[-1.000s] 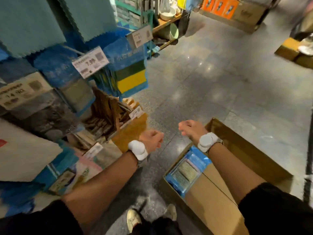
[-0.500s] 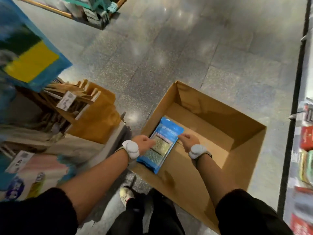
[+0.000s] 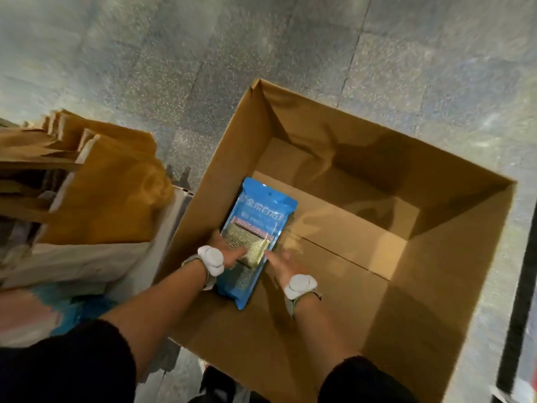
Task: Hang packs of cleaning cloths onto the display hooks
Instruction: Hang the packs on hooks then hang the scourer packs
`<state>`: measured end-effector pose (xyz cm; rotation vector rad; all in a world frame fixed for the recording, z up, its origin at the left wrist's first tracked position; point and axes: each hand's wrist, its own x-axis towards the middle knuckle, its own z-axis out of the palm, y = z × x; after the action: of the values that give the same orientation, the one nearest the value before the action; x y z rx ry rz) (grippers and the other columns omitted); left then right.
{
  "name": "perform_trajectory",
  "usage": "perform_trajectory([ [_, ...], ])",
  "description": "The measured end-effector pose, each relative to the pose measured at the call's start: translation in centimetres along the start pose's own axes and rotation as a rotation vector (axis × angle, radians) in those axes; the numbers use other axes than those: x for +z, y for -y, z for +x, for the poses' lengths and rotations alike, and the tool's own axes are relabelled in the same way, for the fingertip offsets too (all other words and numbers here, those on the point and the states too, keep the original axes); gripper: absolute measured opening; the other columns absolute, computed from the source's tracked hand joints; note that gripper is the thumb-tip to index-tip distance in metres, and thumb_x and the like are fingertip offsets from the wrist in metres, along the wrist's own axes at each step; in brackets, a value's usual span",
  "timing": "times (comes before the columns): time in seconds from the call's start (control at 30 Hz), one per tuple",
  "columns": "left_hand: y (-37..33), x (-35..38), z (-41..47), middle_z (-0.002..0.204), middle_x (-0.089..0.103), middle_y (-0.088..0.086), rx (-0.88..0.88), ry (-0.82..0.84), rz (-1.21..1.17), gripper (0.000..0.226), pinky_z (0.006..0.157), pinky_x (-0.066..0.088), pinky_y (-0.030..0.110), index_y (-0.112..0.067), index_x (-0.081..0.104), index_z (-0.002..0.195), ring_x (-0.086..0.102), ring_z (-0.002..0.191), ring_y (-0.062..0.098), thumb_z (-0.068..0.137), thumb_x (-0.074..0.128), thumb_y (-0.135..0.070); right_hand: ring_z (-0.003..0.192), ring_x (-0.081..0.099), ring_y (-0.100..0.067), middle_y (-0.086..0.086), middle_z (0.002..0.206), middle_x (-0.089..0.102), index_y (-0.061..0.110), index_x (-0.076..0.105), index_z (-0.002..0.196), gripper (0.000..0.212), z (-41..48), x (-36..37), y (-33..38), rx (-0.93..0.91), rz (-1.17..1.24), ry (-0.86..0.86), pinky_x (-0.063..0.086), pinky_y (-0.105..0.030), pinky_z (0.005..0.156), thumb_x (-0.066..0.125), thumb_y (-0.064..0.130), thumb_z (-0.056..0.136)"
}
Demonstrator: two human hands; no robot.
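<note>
A blue pack of cleaning cloths lies in an open cardboard box on the floor, close to the box's left wall. My left hand grips the pack's left edge, thumb across its clear window. Beside the pack's right edge, my right hand reaches in with straight fingers that touch it; motion blur hides the fingertips. Apart from this pack, the box holds nothing that I can see. No display hooks are in view.
Brown paper bags stand in a low display bin to the left of the box. Grey speckled floor tiles stretch beyond. A dark strip runs along the right edge. My feet are just below the box.
My view has dropped from the shelf of hanging packs to straight down into the box. Both hands went down into it and reached the blue pack.
</note>
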<state>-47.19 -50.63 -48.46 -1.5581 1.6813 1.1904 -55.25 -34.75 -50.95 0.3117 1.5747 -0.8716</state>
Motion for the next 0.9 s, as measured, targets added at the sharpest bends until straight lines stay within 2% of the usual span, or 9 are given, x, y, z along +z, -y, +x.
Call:
perform_trajectory([
  [0.13, 0.4, 1.3, 4.5, 0.149, 0.048, 0.017, -0.105, -0.015, -0.018, 0.108, 0.109, 0.045, 0.044, -0.004, 0.023, 0.154, 0.051, 0.133, 0.038, 0.072, 0.083, -0.042, 0.107, 0.061, -0.024, -0.005, 0.121, 0.060, 0.004, 0.050, 0.135, 0.066, 4.3, 0.2, -0.6, -0.019, 0.045, 0.008, 0.043, -0.020, 0.073, 0.067, 0.049, 0.090],
  [0.27, 0.3, 1.6, 5.4, 0.158, 0.035, 0.016, -0.118, 0.048, 0.023, 0.124, 0.112, 0.040, 0.040, -0.007, 0.013, 0.159, 0.041, 0.142, 0.036, 0.066, 0.084, -0.046, 0.118, 0.060, -0.023, 0.002, 0.120, 0.062, 0.021, 0.057, 0.125, 0.055, 5.8, 1.7, -0.8, -0.039, 0.199, 0.007, 0.047, -0.027, 0.087, 0.078, 0.046, 0.081],
  [0.4, 1.4, 1.7, 5.7, 0.160, 0.034, 0.011, -0.115, 0.131, -0.013, 0.130, 0.112, 0.043, 0.045, -0.010, 0.014, 0.160, 0.041, 0.142, 0.034, 0.063, 0.088, -0.058, 0.117, 0.061, -0.019, -0.003, 0.133, 0.062, 0.016, 0.059, 0.133, 0.122, 7.7, 0.9, -1.9, 0.006, 0.190, 0.033, 0.050, -0.039, 0.101, 0.083, 0.083, 0.034],
  [0.47, 1.5, 1.5, 5.4, 0.150, 0.048, 0.005, -0.065, 0.236, -0.037, 0.109, 0.109, 0.044, 0.038, -0.016, 0.033, 0.155, 0.051, 0.134, 0.030, 0.069, 0.086, -0.057, 0.107, 0.064, -0.017, -0.001, 0.125, 0.066, 0.018, 0.066, 0.128, 0.114, 7.2, -0.8, -1.5, 0.021, 0.130, 0.077, 0.049, -0.036, 0.096, 0.080, 0.084, 0.036],
  [0.53, 1.1, 0.8, 4.2, 0.122, 0.066, -0.003, -0.009, 0.312, -0.083, 0.058, 0.096, 0.050, 0.028, -0.023, 0.058, 0.134, 0.064, 0.110, 0.019, 0.084, 0.081, -0.041, 0.112, 0.058, -0.016, 0.005, 0.130, 0.061, 0.025, 0.065, 0.130, 0.094, 4.2, -2.1, 0.3, 0.035, 0.093, 0.054, 0.043, -0.034, 0.092, 0.080, 0.076, 0.052],
  [0.6, 0.5, 0.3, 2.6, 0.104, 0.069, -0.006, 0.033, 0.317, -0.110, 0.027, 0.089, 0.052, 0.028, -0.026, 0.068, 0.112, 0.066, 0.103, 0.018, 0.089, 0.076, -0.038, 0.117, 0.052, -0.014, 0.009, 0.135, 0.055, 0.029, 0.062, 0.133, 0.076, 1.9, -3.4, 1.6, 0.007, 0.110, 0.079, 0.038, -0.035, 0.093, 0.078, 0.065, 0.068],
  [0.7, 0.1, -0.1, 0.5, 0.108, 0.070, -0.002, 0.039, 0.239, -0.149, 0.046, 0.076, 0.051, 0.031, -0.023, 0.071, 0.104, 0.064, 0.103, 0.019, 0.077, 0.079, -0.060, 0.108, 0.062, -0.010, 0.011, 0.123, 0.065, 0.020, 0.061, 0.135, 0.079, 0.2, -4.6, 3.4, -0.051, 0.107, 0.103, 0.044, -0.035, 0.098, 0.087, 0.053, 0.067],
  [0.8, -1.0, 0.1, -1.7, 0.111, 0.071, 0.002, -0.025, 0.245, -0.363, 0.052, 0.077, 0.056, 0.034, -0.018, 0.067, 0.117, 0.066, 0.103, 0.021, 0.081, 0.078, -0.054, 0.102, 0.072, -0.020, 0.002, 0.117, 0.074, 0.017, 0.060, 0.132, 0.102, -1.0, -5.4, 5.1, -0.108, 0.034, 0.065, 0.058, -0.041, 0.094, 0.094, 0.062, 0.046],
  [0.9, -2.1, -0.8, -4.4, 0.104, 0.077, 0.009, -0.013, 0.249, -0.555, 0.052, 0.082, 0.057, 0.040, -0.014, 0.072, 0.110, 0.071, 0.095, 0.032, 0.078, 0.079, -0.055, 0.095, 0.075, -0.023, 0.002, 0.106, 0.078, 0.022, 0.070, 0.118, 0.073, -4.0, -5.4, 7.4, -0.177, -0.009, 0.093, 0.059, -0.044, 0.090, 0.092, 0.054, 0.056],
])
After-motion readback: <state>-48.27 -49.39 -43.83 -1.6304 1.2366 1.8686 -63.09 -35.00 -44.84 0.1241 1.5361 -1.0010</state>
